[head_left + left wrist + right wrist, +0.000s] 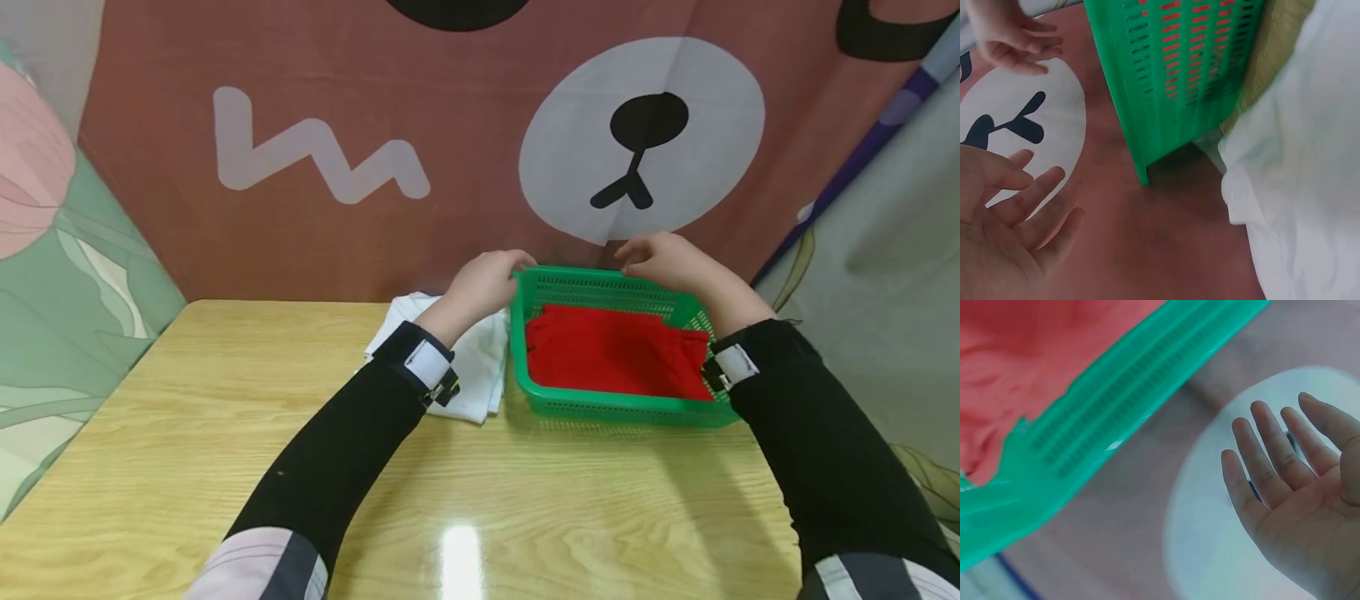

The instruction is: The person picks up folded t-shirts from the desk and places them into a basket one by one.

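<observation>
Both hands, left hand point(486, 283) and right hand point(663, 258), hover with fingers spread, gripping nothing, behind the green basket point(600, 287) mid-frame; a careless bump could shove it off the bench point(225, 433).

- basket point(600, 292): slotted green plastic, smooth
- red cloth point(615, 354): soft, matt
- white cloth point(472, 375): matt
- table point(225, 433): glossy wood grain
- backdrop point(300, 100): printed matt fabric

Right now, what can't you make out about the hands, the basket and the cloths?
- Head view: fingertips of the left hand and right hand are hidden behind the far rim of the green basket; contact is unclear.
- Head view: the left forearm covers part of the white cloth.
- Right wrist view: the red cloth is blurred and cut off by the frame edge.
</observation>
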Available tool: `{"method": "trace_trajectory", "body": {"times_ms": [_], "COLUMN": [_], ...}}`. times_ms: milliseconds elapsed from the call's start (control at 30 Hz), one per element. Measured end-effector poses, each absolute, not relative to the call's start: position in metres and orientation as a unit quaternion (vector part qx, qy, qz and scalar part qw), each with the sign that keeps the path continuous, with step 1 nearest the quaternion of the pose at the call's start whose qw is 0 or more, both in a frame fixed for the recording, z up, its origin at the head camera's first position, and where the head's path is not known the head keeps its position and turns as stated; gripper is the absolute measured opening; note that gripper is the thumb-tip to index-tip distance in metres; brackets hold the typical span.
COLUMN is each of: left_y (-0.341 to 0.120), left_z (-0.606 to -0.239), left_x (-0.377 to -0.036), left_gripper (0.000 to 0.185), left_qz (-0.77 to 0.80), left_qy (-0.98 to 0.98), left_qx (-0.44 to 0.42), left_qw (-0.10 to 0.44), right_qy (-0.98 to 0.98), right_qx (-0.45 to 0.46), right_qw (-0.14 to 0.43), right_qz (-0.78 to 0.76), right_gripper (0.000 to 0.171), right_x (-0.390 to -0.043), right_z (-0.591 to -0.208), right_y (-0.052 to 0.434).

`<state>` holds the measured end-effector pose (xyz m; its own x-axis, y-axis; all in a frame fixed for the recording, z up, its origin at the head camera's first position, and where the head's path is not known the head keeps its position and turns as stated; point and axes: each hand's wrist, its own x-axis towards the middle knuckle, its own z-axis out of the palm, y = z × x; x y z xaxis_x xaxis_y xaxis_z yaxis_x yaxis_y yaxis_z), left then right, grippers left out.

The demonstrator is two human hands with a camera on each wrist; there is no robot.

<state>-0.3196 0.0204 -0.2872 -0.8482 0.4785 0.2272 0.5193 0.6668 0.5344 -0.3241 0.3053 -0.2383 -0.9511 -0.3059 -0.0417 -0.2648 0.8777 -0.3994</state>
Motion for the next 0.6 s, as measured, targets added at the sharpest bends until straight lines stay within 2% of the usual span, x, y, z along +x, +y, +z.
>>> {"method": "trace_trajectory", "body": {"times_ms": [367,467,600], "left_y": [-0.002,-0.01,-0.024], "left_z": [-0.291,-0.295,-0.302], "left_x": [-0.31,-0.307,-0.301], "left_gripper": [0.034,0.036,0.038], "left_qz": [-0.209,-0.19,-0.168], "left_qy": [-0.934,-0.94,-0.947], "left_qx": [-0.281,-0.275,-0.267], "left_qw": [0.068,0.066,0.062], "right_qy": [0.964,0.956,0.929], "right_qx": [-0.236,-0.279,-0.358], "right_qw": [0.027,-0.007,-0.079], "right_qz": [-0.122,-0.086,-0.053], "right_gripper": [0.038,0.039,0.037], "right_x": [-0.28,-0.272,-0.264], "right_z": [-0.236,-0.244,-0.258], "right_y": [0.215,0.197,0.182]}}
